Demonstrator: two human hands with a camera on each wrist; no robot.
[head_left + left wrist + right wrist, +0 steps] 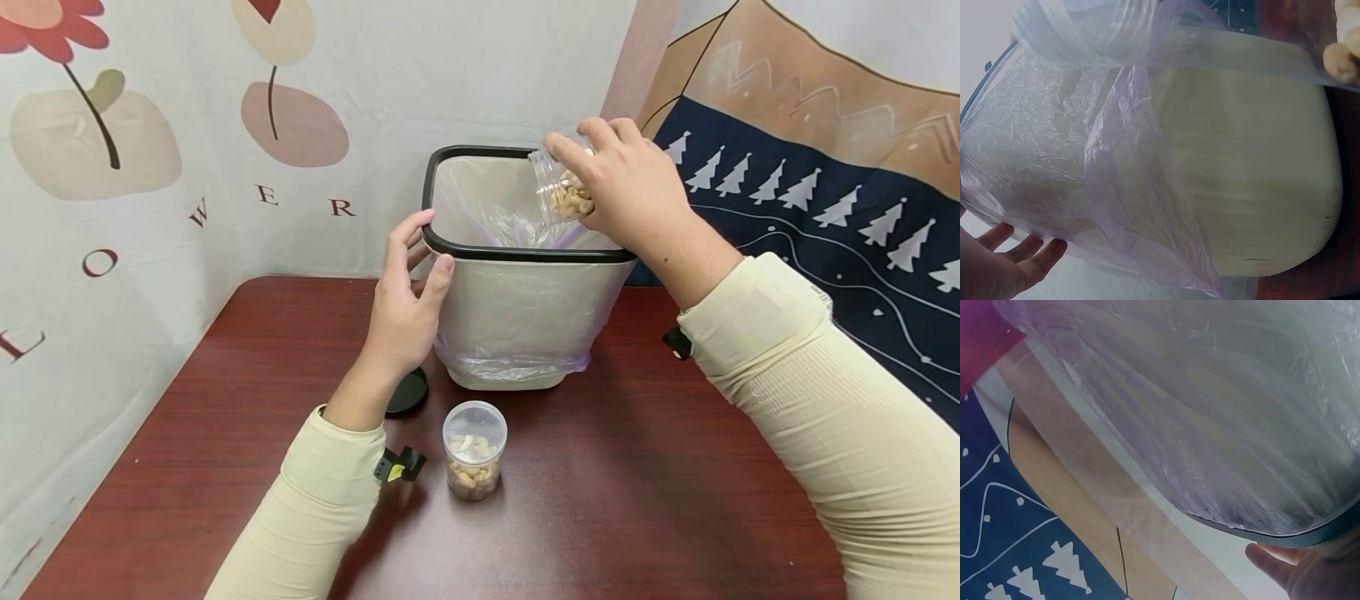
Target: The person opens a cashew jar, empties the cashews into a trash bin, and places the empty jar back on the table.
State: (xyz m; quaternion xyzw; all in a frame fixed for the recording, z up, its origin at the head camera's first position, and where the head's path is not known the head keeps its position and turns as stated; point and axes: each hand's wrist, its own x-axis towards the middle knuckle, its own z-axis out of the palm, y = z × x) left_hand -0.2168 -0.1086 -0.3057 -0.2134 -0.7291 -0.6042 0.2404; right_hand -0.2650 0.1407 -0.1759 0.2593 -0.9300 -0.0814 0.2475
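Observation:
A white bin with a black rim and a thin purple-tinted liner stands at the back of the dark red table. My right hand grips a clear jar of pale nuts, tilted mouth-down over the bin's right side. My left hand rests on the bin's left rim with its thumb on the outer wall and its fingers fairly straight. In the left wrist view the straight fingers lie beside the liner, with the jar's mouth above. The right wrist view shows only liner and rim.
A second clear jar part-filled with nuts stands open on the table in front of the bin. A black lid lies beside my left wrist. Patterned cloth hangs behind and on both sides.

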